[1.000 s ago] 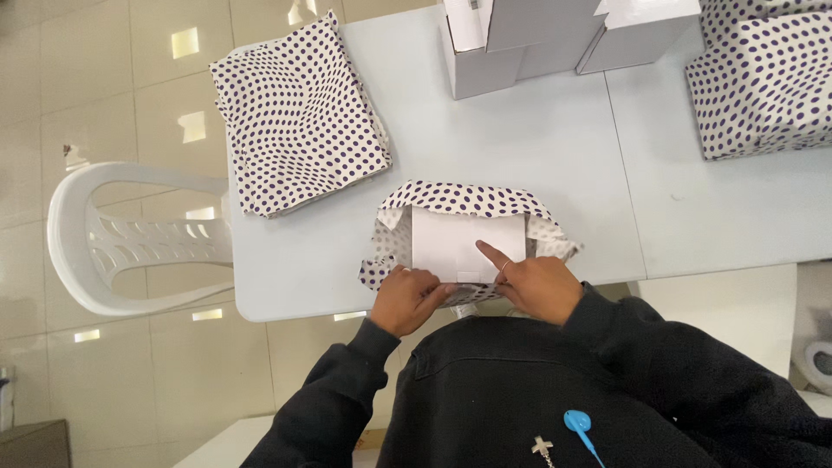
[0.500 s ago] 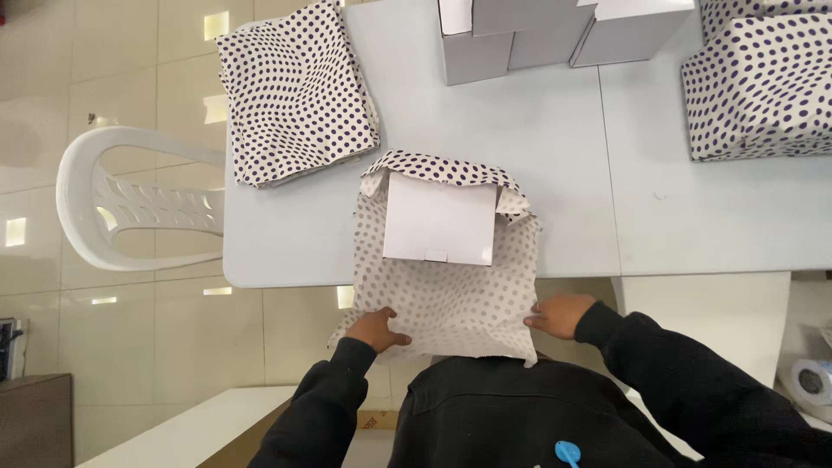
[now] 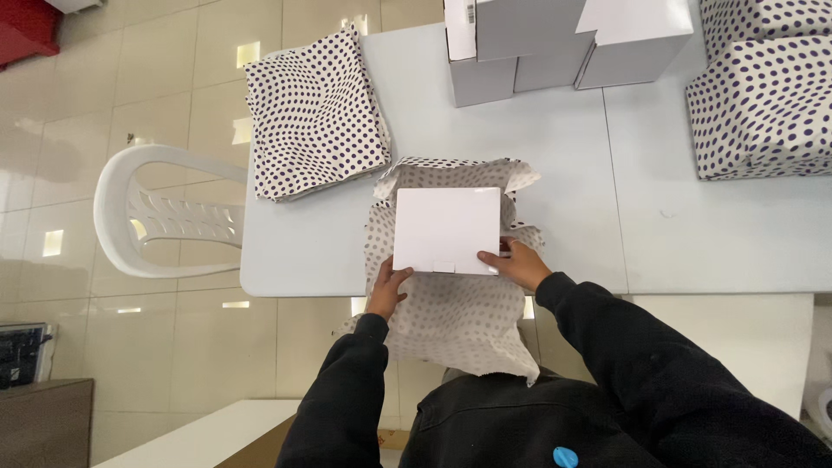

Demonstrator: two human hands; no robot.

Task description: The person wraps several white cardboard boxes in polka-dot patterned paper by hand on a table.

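Box (image 3: pixel 446 230), white and flat, is lying on a sheet of dotted paper (image 3: pixel 451 316) at the table's (image 3: pixel 563 156) near edge, and the sheet's near half is hanging off that edge toward the person. A likely slip: the hanging paper is dragging on the sheet, so the box may be shifting off centre, or the sheet may be sliding out from under it if the hands let go unevenly. The far flap, crumpled beyond the box, may be creasing badly.

Left hand (image 3: pixel 387 290) is touching the box's near left corner, fingers curled on the paper at its edge. Right hand (image 3: pixel 518 263) is pressing the box's near right corner, fingers bent against the side, thumb along the near edge. Neither hand is closing fully around anything.
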